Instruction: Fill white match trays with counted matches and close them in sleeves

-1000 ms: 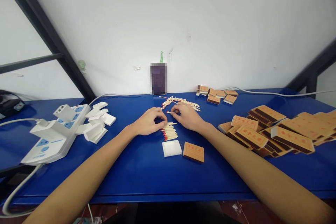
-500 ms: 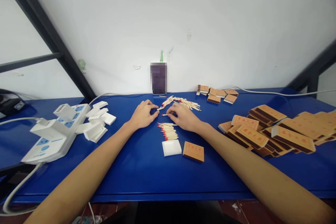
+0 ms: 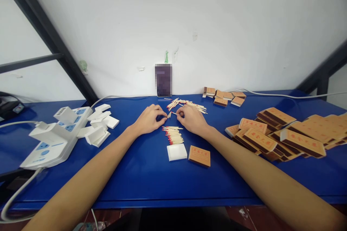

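My left hand rests on the blue table with thumb and forefinger pinched together. A couple of matches stick out from its fingertips. Facing it, my right hand pinches a single match, whose head end points toward the left hand. Behind the hands lies a loose heap of matches. Just in front of them is a row of matches, most with red heads to the left. Nearer still sit a white matchbox tray and an orange matchbox sleeve, side by side.
To the right is a big pile of orange matchbox sleeves; several small boxes lie at the back. White trays are heaped on the left beside a power strip. A dark, blurred-out panel leans against the wall.
My left hand has shifted slightly right. The right hand has moved a little right and away from me, its match now raised close to the matches at the left fingertips.
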Demonstrator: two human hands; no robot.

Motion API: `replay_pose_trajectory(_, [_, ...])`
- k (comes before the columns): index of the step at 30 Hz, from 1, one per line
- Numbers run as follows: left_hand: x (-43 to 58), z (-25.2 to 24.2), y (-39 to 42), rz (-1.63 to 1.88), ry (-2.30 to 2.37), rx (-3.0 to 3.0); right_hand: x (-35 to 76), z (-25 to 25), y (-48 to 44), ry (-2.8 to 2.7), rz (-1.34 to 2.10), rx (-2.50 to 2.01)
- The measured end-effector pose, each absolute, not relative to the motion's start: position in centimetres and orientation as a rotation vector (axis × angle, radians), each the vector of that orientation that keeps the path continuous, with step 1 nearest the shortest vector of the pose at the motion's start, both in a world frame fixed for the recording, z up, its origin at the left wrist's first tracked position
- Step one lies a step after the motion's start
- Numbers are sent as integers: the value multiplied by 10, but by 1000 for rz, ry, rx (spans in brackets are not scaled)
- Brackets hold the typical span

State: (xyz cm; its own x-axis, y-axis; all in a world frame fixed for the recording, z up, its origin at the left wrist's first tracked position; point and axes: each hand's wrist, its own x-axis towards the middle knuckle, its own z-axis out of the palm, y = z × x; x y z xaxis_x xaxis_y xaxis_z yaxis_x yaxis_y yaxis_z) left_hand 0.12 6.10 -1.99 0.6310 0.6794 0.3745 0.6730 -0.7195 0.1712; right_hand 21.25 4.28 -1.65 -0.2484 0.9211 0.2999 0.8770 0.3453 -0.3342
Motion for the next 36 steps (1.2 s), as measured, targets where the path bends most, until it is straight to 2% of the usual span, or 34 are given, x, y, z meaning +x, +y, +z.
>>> replay_pose_trajectory(13, [3,-18,59,582,989,2882,210,-23,48,-2186,110,-1466])
replay_pose_trajectory(36, [3,-18,56,676,1071,2839,207,-22,50,-2173,166,-1466])
